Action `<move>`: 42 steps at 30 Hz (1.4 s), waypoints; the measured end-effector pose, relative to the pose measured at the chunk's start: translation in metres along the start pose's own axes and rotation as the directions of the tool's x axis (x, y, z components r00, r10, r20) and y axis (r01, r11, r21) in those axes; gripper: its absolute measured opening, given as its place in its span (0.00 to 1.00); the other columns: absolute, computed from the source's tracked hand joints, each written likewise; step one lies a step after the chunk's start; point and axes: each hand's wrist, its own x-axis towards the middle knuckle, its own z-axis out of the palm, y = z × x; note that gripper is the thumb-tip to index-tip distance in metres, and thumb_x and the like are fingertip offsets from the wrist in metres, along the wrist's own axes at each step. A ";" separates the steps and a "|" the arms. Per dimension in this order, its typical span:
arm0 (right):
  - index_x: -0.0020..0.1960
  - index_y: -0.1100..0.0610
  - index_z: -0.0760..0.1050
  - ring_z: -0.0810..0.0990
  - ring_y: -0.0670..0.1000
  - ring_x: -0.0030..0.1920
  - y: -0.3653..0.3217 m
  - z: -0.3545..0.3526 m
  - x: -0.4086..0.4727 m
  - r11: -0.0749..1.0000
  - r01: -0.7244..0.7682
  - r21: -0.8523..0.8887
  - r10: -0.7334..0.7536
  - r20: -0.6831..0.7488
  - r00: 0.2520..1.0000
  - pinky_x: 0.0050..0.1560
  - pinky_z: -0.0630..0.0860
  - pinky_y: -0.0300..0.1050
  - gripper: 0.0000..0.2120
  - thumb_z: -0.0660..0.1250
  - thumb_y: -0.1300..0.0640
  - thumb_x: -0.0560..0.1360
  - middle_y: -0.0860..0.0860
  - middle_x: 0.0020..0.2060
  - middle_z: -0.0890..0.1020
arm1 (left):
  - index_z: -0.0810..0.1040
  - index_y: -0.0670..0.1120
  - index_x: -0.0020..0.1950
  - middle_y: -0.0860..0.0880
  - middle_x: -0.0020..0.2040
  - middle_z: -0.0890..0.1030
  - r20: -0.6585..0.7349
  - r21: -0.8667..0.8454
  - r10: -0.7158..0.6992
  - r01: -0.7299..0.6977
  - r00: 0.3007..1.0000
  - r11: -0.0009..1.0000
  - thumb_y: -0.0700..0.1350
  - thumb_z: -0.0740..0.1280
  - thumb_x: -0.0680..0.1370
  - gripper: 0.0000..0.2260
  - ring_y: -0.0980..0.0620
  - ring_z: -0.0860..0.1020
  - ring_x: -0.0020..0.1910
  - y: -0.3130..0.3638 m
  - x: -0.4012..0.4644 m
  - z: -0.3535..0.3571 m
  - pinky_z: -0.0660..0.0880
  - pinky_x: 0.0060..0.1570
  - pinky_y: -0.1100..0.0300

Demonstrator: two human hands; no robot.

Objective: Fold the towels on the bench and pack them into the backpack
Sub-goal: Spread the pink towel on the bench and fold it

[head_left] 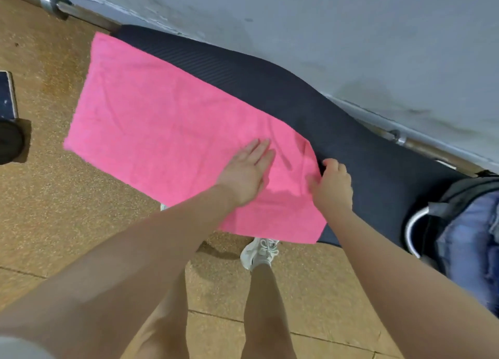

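A pink towel (167, 126) lies spread across the dark padded bench (270, 86), its near edge hanging over the bench's front. My left hand (247, 169) presses flat on the towel near its right end, fingers straight. My right hand (333, 185) grips the towel's right edge with curled fingers, where the fabric bunches a little. A blue and grey backpack (469, 239) sits at the right end of the bench, partly cut off by the frame edge.
A grey wall (324, 21) runs right behind the bench, with a metal rail (78, 10) along its foot. A dark block and a round black weight (9, 140) sit on the tan floor at left. My legs and a white shoe (259, 250) stand in front of the bench.
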 end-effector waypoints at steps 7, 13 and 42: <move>0.47 0.62 0.78 0.76 0.58 0.48 0.045 -0.022 0.027 0.957 0.163 0.240 -0.145 -0.089 0.985 0.42 0.62 0.45 0.08 0.60 0.62 0.75 0.59 0.45 0.81 | 0.38 0.50 0.75 0.46 0.76 0.36 0.005 0.132 -0.126 0.124 0.992 0.983 0.59 0.58 0.77 0.37 0.44 0.35 0.75 0.042 0.045 0.018 0.36 0.72 0.51; 0.52 0.61 0.81 0.80 0.57 0.53 0.085 -0.086 0.089 0.957 0.228 0.181 -0.207 -0.125 0.970 0.55 0.70 0.44 0.11 0.63 0.63 0.73 0.58 0.50 0.84 | 0.36 0.51 0.75 0.47 0.77 0.40 -0.026 0.231 -0.112 0.115 0.993 0.966 0.64 0.57 0.75 0.40 0.43 0.39 0.75 0.063 0.080 0.015 0.34 0.71 0.52; 0.61 0.63 0.63 0.75 0.62 0.55 0.108 -0.045 -0.009 0.988 -0.152 0.031 0.151 0.011 0.988 0.43 0.68 0.49 0.16 0.62 0.58 0.77 0.59 0.59 0.71 | 0.42 0.43 0.75 0.46 0.77 0.46 -0.019 0.111 0.048 -0.045 0.999 0.993 0.48 0.53 0.80 0.29 0.50 0.45 0.76 0.075 0.036 0.005 0.39 0.72 0.59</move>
